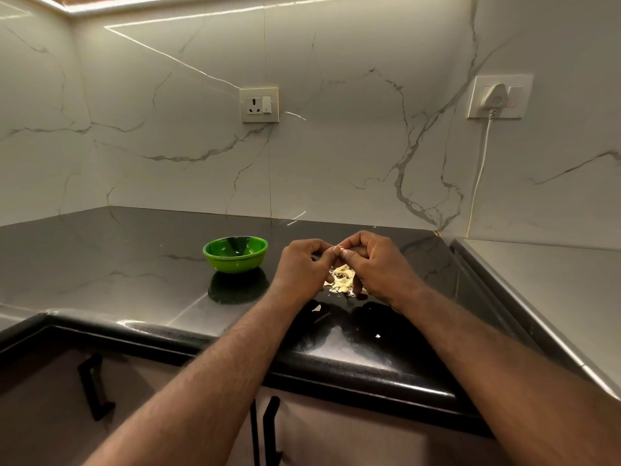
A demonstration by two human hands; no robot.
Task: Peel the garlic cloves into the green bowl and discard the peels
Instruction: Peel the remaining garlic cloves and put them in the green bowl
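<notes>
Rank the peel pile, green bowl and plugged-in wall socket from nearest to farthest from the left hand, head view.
1. Peel pile, just right of the left hand.
2. Green bowl, on the counter to its left.
3. Plugged-in wall socket, high up, far right.

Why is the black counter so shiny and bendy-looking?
Head view: the light strip glares off the polished counter, which mirrors the green bowl; the wide lens bends the counter's edges; the garlic clove pinched between left hand and right hand looks tiny and unsharp.
</notes>
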